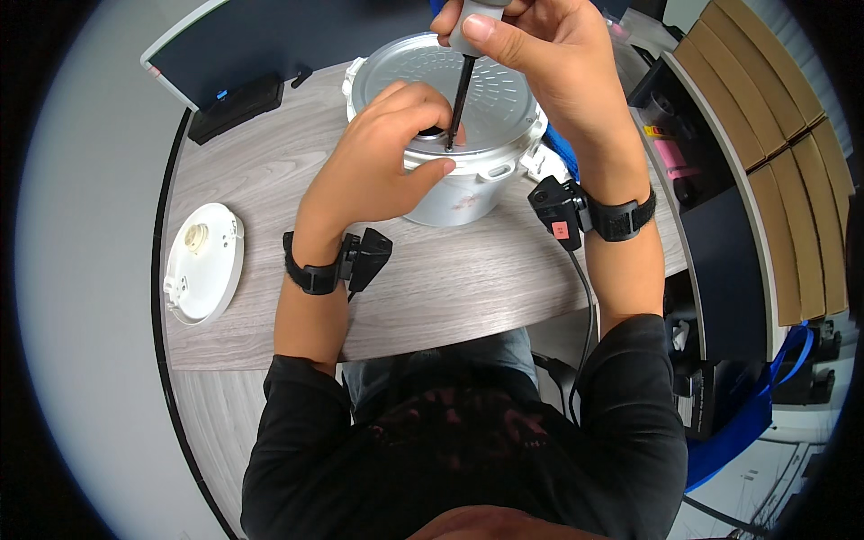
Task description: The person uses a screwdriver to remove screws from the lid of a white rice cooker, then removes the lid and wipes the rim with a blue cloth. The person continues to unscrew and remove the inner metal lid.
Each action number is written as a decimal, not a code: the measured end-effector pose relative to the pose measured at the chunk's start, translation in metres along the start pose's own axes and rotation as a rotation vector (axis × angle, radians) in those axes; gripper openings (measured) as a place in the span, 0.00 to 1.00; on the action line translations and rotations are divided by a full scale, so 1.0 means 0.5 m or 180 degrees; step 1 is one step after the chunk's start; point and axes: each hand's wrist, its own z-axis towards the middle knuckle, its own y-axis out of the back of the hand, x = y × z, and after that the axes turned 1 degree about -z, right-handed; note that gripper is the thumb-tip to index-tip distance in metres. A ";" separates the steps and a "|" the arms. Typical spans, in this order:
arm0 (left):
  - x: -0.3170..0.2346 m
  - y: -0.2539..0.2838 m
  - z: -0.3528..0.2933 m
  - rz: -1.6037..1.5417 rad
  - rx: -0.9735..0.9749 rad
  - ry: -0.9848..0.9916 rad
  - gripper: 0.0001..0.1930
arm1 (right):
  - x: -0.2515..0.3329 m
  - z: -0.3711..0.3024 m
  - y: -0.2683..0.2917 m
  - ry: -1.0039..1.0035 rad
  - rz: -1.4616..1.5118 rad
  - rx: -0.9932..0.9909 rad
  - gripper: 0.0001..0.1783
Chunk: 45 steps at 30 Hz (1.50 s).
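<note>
A round silver appliance body with a white rim [486, 171] stands on the desk, topped by a metal plate [396, 67] with slots in a fan pattern. My right hand [549, 54] is closed around the grey handle of a screwdriver [462, 94]. The shaft points down, its tip at a small screw spot on the near edge of the plate. My left hand [382, 148] curls over that edge, thumb against the white rim and fingertips beside the tip. A dark round opening or part [430, 132] shows partly under the left fingers.
On the left of the desk [432, 288] lies a white round cover [202, 279] with a cream knob-like part. A black case [236, 110] sits near the screen at the back. To the right stand an open shelf [729, 261] and cardboard boxes [792, 180]. A cable hangs from my right wrist device.
</note>
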 end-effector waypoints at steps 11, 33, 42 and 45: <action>-0.007 -0.007 0.002 0.0052 -0.0069 0.0122 0.11 | -0.028 0.008 0.002 0.0419 -0.0609 0.0016 0.26; -0.009 -0.010 -0.004 0.0658 0.0045 -0.0029 0.12 | -0.037 0.005 0.006 0.0612 -0.0426 -0.0061 0.27; -0.011 -0.013 -0.007 0.0682 0.0024 0.0082 0.11 | -0.038 0.008 0.009 0.0567 -0.0264 -0.0038 0.29; -0.011 -0.014 -0.005 0.0598 0.0051 0.0107 0.11 | -0.019 0.002 0.003 0.0392 0.0049 -0.0025 0.29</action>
